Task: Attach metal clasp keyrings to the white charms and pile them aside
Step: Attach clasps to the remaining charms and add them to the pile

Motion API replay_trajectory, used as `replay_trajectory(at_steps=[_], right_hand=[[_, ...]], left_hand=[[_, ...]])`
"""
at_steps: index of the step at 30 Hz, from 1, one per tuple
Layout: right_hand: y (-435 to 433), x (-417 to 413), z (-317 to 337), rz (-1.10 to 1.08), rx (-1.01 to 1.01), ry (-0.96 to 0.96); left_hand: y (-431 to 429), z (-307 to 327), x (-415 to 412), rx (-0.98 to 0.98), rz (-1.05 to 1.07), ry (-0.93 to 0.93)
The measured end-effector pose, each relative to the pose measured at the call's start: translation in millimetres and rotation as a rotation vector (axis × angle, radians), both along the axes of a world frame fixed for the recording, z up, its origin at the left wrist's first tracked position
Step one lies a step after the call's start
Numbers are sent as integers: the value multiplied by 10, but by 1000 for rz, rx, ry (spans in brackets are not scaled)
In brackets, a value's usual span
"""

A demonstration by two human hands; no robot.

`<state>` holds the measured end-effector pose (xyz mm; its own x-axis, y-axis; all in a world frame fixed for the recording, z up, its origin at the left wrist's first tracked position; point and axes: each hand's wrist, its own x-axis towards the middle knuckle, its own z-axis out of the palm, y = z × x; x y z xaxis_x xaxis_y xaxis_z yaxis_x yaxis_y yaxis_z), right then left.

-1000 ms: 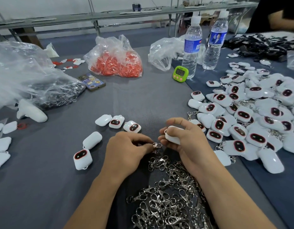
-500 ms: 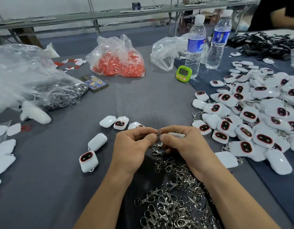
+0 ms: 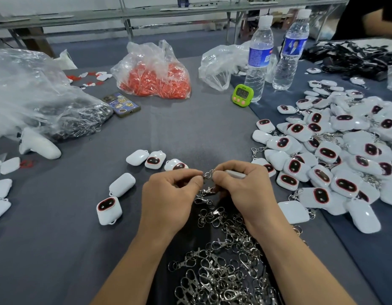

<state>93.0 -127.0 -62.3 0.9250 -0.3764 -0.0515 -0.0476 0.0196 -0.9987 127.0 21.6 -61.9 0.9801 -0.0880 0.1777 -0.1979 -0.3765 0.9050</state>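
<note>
The left hand (image 3: 168, 194) and the right hand (image 3: 245, 190) are both bare. Behind the fingers (image 3: 186, 172), each wrist runs straight into a bare arm. The left forearm (image 3: 133, 267) and the right forearm (image 3: 300, 267) are uncovered all the way back to the lower edge of the view. Near the fingertips the thumbnails (image 3: 219, 177) look short and plain, though they are too small to be sure.

Left hand (image 3: 172, 194), right hand (image 3: 245, 188), both pinching, nearly touching
</note>
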Motion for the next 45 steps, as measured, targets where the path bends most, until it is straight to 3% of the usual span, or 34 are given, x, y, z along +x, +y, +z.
replay_trajectory(at_steps=[8, 26, 31, 38, 45], right_hand=[[-25, -26, -4, 9, -347, -66], [4, -24, -4, 56, -308, -30], [3, -11, -32, 119, -332, 40], [25, 12, -72, 54, -331, 52], [39, 21, -91, 4, -356, 41]], left_hand=[[-27, 9, -33, 55, -58, -89], [-45, -26, -26, 26, -39, -6], [-48, -32, -57, 150, 22, -110], [-63, -50, -57, 104, 24, -85], [-50, -31, -103, 225, 4, -340]])
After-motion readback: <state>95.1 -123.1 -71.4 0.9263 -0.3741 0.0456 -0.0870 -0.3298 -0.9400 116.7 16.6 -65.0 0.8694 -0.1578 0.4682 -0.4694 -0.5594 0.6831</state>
